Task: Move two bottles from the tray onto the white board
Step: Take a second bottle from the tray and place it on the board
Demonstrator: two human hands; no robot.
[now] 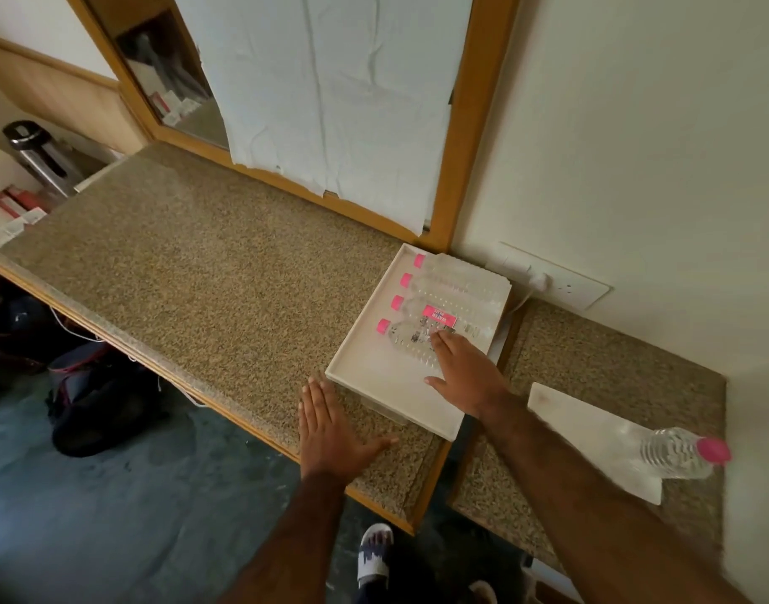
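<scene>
A cream tray (365, 377) sits on the granite counter and holds several clear bottles with pink caps lying side by side. My right hand (465, 372) reaches over the nearest bottle (411, 337), fingers spread and touching its body without closing on it. My left hand (332, 431) lies flat and open on the counter just left of the tray's front corner. To the right, a white board (591, 429) lies on a lower counter section, and one pink-capped bottle (679, 453) rests on its right end.
A mirror frame (465, 124) covered with white paper stands behind the tray. A wall socket (548, 276) with a plug is right of the tray. A steel kettle (38, 154) and small packets sit far left. A gap separates the two counter sections.
</scene>
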